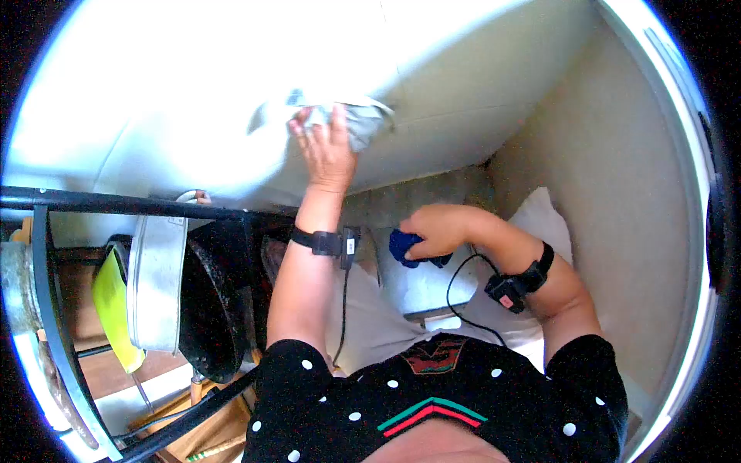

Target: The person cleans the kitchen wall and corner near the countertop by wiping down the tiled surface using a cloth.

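A pale grey cloth [365,123] lies against the light wall surface, bunched under my left hand [328,154], whose fingers are spread over it and press it to the wall. Lower and to the right, my right hand [440,228] is closed round a dark blue bundle [401,247], which looks like cloth. The two hands are apart. Each forearm wears a black strap with a small device and a cable.
At the left stands a black metal rack [50,293] with a metal pan [158,285], a dark round pan [207,309] and a yellow-green item [116,305]. A beige wall [617,170] rises at the right.
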Demonstrator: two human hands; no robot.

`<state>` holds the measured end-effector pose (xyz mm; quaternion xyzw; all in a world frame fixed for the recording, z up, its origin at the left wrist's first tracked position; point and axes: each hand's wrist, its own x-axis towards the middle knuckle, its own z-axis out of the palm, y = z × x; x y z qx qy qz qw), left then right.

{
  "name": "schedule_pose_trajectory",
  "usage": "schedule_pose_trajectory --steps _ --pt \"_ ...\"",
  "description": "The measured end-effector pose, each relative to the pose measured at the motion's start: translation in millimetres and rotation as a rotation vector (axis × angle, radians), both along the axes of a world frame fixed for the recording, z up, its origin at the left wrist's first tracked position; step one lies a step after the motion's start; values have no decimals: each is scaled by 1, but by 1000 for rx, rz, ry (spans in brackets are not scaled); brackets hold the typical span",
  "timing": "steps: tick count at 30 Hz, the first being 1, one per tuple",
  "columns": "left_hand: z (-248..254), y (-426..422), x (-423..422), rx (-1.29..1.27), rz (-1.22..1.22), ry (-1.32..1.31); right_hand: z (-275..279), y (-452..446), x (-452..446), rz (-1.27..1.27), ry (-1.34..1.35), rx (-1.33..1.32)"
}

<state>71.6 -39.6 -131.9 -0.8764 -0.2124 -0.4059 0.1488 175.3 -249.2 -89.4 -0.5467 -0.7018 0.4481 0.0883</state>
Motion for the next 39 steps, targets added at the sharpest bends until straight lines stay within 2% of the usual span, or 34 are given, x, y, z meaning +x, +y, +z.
schedule_pose_trajectory --steps 1,3,4,6,7,10,12,13,15,17,18,21,22,25,27,28,30,31,33,37,39 --pt "0 -5 5 4 -4 -5 -3 -2 0 -4 -5 4" --pt "-2 -15 14 -209 -179 416 -12 -3 1 79 -6 54" --pt "-6 -18 19 -204 -185 411 -10 -4 2 76 -12 32" --pt "-14 -23 29 111 -139 561 -11 -4 7 51 -2 20" --pt "-10 -26 34 111 -141 555 -10 -4 10 34 16 6" --pt "31 -35 47 179 -42 454 0 -4 13 -3 -19 62" --pt "65 -32 49 12 -74 -33 1 -3 13 -9 -27 41" --pt "79 -25 46 118 -35 -79 1 -2 12 -14 -38 21" --pt "98 -9 41 23 -106 -324 5 -4 12 -18 -48 24" --pt "113 -4 38 -28 -12 -495 10 -6 14 -22 -65 27" --pt "118 -9 31 -152 2 -535 12 -7 14 -22 -73 22" --pt "93 0 22 -173 50 -668 5 -12 17 -17 -91 52" --pt "77 3 17 -131 103 -610 1 -13 17 -7 -103 84" --pt "57 -14 16 -213 38 -496 7 -13 13 32 -188 46" --pt "43 -17 23 -156 37 -393 -4 -10 8 53 -193 26" --pt "37 -24 29 -100 52 -331 -8 -9 6 79 -201 -2" --pt "3 -27 34 -175 -13 -59 -6 -10 3 84 -230 -2" --pt "2 -33 42 -170 -17 -66 -4 -10 1 93 -257 -10" --pt "1 -45 60 106 -160 232 -2 -11 3 75 -285 -44" --pt "35 -61 82 42 -204 139 -2 -11 14 36 -191 -82" --pt "60 -51 84 158 -69 15 -1 -10 15 18 -188 -87"
